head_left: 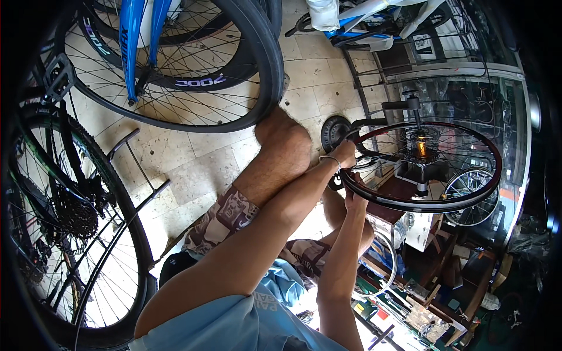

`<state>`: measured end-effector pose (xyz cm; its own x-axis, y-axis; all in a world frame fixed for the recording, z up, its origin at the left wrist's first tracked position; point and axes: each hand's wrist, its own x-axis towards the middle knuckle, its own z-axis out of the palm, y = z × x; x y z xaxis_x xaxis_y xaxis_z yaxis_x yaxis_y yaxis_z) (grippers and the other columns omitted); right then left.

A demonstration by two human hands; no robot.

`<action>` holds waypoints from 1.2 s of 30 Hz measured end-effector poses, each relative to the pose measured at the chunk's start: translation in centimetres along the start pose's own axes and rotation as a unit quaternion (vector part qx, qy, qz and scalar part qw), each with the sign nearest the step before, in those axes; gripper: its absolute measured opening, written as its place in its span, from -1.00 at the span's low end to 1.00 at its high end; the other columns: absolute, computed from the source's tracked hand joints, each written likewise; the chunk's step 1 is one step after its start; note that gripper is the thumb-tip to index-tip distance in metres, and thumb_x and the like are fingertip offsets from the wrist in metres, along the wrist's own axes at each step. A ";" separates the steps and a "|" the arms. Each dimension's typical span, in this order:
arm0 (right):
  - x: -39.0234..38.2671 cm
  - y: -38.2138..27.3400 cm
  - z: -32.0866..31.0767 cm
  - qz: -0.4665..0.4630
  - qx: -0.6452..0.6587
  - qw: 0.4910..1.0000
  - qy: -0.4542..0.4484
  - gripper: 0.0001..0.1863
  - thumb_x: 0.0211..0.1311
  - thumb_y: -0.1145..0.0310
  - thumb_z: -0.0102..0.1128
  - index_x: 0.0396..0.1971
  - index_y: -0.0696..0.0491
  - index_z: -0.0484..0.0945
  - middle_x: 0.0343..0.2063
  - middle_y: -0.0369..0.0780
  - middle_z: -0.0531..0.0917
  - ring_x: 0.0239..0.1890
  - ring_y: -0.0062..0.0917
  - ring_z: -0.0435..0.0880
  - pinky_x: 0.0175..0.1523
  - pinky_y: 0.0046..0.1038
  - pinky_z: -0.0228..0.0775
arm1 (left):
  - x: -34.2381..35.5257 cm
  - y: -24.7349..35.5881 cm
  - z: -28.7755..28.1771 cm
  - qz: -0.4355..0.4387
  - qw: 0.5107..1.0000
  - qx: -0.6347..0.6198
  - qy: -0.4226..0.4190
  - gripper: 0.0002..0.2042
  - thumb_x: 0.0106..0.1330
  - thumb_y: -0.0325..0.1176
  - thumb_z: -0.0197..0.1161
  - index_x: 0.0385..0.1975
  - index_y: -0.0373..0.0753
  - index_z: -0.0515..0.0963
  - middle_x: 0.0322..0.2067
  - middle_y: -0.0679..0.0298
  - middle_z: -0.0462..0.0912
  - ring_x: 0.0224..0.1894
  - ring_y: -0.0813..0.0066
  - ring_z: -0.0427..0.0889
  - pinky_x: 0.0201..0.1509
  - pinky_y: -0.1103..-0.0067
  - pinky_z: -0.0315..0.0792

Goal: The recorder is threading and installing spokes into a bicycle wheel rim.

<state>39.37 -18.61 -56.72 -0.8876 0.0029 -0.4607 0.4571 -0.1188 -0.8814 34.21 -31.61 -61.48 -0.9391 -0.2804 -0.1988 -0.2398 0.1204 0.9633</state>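
Observation:
A spoked bicycle wheel [410, 203] with a dark red and black rim lies almost flat on a black stand [413, 105] at the right. Its hub [421, 145] has an orange shine, and a cog cluster sits just under it. My left hand [345, 154], with a band on the wrist, is closed at the wheel's near left edge, by the rim and spokes. My right hand [355, 198] grips the rim slightly nearer to me, its fingers partly hidden by the wheel. Any small tool in either hand cannot be made out.
Bicycles with a blue fork [130, 52] and a large black wheel [270, 70] stand at the upper left. A rear wheel with a cassette [76, 219] is at left. A round black base [335, 133] rests on the tiled floor [205, 152]. Tools and parts clutter a bench [430, 319] lower right.

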 end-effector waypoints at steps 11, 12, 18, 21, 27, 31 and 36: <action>-1.5 -1.6 1.1 0.005 -0.063 0.997 0.031 -0.65 0.19 0.13 0.03 -0.47 0.17 0.49 -0.54 -0.21 0.58 -0.48 -0.53 0.58 -0.25 -0.57 0.49 | -0.6 -0.3 -0.4 0.023 0.999 0.006 -0.042 -0.84 -0.17 -0.60 0.04 -0.56 -0.38 0.53 -0.60 0.02 0.56 -0.56 0.15 0.54 -0.45 0.38 0.41; -1.7 -1.4 1.6 0.004 -0.086 0.996 0.034 -0.64 0.19 0.12 0.03 -0.48 0.17 0.49 -0.56 -0.22 0.57 -0.49 -0.53 0.58 -0.26 -0.57 0.50 | -0.6 -0.5 -0.8 0.023 0.999 0.008 -0.043 -0.84 -0.17 -0.60 0.04 -0.56 -0.37 0.53 -0.60 0.03 0.56 -0.56 0.15 0.54 -0.45 0.38 0.42; -1.9 -0.8 0.5 0.010 0.022 0.995 0.098 -0.68 0.21 0.15 0.01 -0.45 0.14 0.48 -0.53 -0.23 0.57 -0.47 -0.55 0.57 -0.27 -0.61 0.48 | -1.7 3.1 -2.6 -0.077 0.990 0.045 -0.105 -0.82 -0.15 -0.60 0.02 -0.53 -0.32 0.54 -0.55 0.05 0.58 -0.52 0.20 0.54 -0.42 0.43 0.42; -0.7 0.3 0.5 -0.025 0.008 0.995 0.091 -0.72 0.21 0.18 0.01 -0.39 0.13 0.49 -0.52 -0.26 0.57 -0.51 -0.61 0.54 -0.41 -0.71 0.37 | -2.3 2.1 -1.8 0.002 0.989 -0.015 -0.148 -0.84 -0.13 -0.59 0.03 -0.54 -0.31 0.53 -0.55 0.03 0.57 -0.51 0.21 0.54 -0.41 0.45 0.42; -0.4 0.8 1.0 -0.023 0.004 0.994 0.108 -0.77 0.21 0.23 0.00 -0.39 0.10 0.48 -0.55 -0.28 0.55 -0.53 -0.64 0.52 -0.45 -0.75 0.31 | -2.2 0.6 0.2 0.054 0.995 0.028 -0.076 -0.85 -0.12 -0.56 0.06 -0.53 -0.30 0.54 -0.54 0.06 0.57 -0.50 0.25 0.53 -0.40 0.48 0.42; -0.7 1.0 1.4 -0.044 0.007 0.996 0.080 -0.77 0.21 0.23 0.00 -0.41 0.10 0.48 -0.56 -0.28 0.54 -0.53 -0.63 0.52 -0.44 -0.75 0.32 | -1.8 0.1 0.6 0.083 0.992 0.094 0.018 -0.85 -0.11 -0.55 0.08 -0.52 -0.30 0.55 -0.52 0.10 0.58 -0.51 0.28 0.53 -0.39 0.51 0.42; 0.0 1.0 0.1 -0.127 -0.196 0.968 0.092 -0.77 0.23 0.25 -0.03 -0.41 0.12 0.44 -0.45 -0.23 0.55 -0.42 -0.58 0.54 -0.31 -0.65 0.40 | -0.8 1.6 -0.7 0.013 0.996 0.076 -0.053 -0.86 -0.08 -0.54 0.07 -0.52 -0.29 0.56 -0.53 0.18 0.59 -0.53 0.31 0.52 -0.42 0.53 0.41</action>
<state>39.78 -18.81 -57.61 -0.9653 0.1639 -0.2032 0.2445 0.2951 -0.9236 34.71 -31.89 -59.63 -0.9644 -0.1747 -0.1988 -0.2411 0.2708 0.9320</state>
